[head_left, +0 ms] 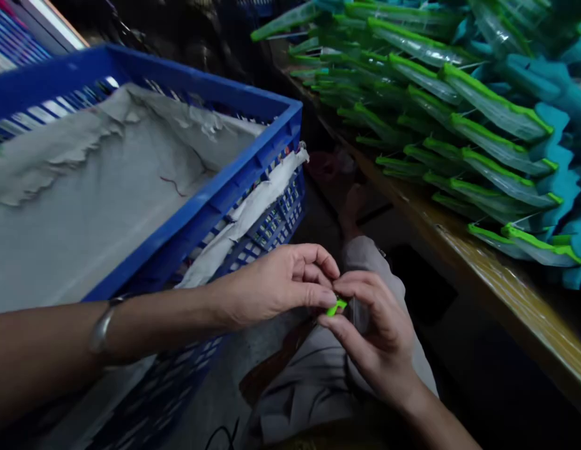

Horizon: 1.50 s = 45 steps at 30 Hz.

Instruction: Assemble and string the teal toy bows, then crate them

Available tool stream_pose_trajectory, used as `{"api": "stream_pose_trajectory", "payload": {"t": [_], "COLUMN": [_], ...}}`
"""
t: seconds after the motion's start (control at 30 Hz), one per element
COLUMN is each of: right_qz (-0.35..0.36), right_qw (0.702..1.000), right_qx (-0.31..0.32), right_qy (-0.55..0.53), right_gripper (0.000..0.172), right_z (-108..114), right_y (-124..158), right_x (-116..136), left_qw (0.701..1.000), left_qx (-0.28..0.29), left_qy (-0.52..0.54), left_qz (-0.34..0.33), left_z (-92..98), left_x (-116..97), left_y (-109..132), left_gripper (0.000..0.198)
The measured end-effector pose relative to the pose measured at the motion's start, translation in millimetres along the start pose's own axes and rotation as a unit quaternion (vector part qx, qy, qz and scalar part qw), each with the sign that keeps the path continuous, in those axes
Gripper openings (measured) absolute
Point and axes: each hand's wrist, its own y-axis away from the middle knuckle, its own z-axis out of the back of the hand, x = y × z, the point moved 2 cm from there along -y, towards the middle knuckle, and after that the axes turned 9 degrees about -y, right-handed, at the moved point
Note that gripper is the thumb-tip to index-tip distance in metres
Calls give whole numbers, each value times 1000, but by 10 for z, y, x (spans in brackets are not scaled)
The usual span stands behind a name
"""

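1. Mostly hidden between fingertips: small green piece (336, 307), only a bright sliver showing; exact shape hard to make out. Something thin and pale just right of it, against the right hand, too dim to name.
2. Lower frame dark; lap in grey trousers (318, 375) under the hands, a dark cord at the bottom edge barely legible. Left forearm cut off by the frame edge, with a metal bangle (102, 325) at the wrist.
3. To the left, close beside the left arm: blue plastic crate (234, 187), lined with grey cloth (107, 187), a strip of the cloth hanging over the near wall.
4. To the right: wooden bench (506, 281) carrying rows of clear pouches with green edges (482, 150), overlapped like shingles, teal material beneath them, cut off at the top and right of the view.
5. Left hand (276, 284): grip closed, thumb and forefinger pinched on the green piece from the left.
6. Right hand (375, 331): grip closed, fingertips pinching the same piece from the right, palm turned up.
7. Green piece held above the lap, between crate and bench, touching neither.
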Motion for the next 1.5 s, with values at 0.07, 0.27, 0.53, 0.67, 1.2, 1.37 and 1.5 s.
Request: {"api": "stream_pose_trajectory", "payload": {"t": [0.07, 0.27, 0.53, 0.67, 1.2, 1.37, 1.5], "right_qz": [13, 41, 63, 57, 76, 107, 116], "right_qw": [999, 996, 995, 994, 992, 985, 984], "right_qx": [8, 29, 42, 43, 54, 66, 69], "right_qy": [39, 69, 63, 88, 87, 119, 120], "right_gripper": [29, 23, 17, 20, 32, 30, 28], "right_z": [21, 53, 48, 43, 63, 38, 25], "right_y": [37, 91, 149, 173, 197, 237, 267], "right_x": [62, 189, 303, 316, 434, 405, 369], "left_qw": [1000, 998, 993, 993, 996, 995, 994], "left_qx": [27, 61, 95, 95, 90, 100, 110], "left_qy": [-6, -20, 12, 10, -20, 3, 4], "left_qz": [-1, 16, 69, 69, -21, 12, 25], "left_z": [-24, -76, -135, -139, -206, -217, -212], "left_x": [-9, -41, 7, -7, -123, -52, 43], "left_y": [31, 83, 102, 115, 242, 222, 179], "left_gripper": [25, 33, 37, 37, 38, 39, 39]}}
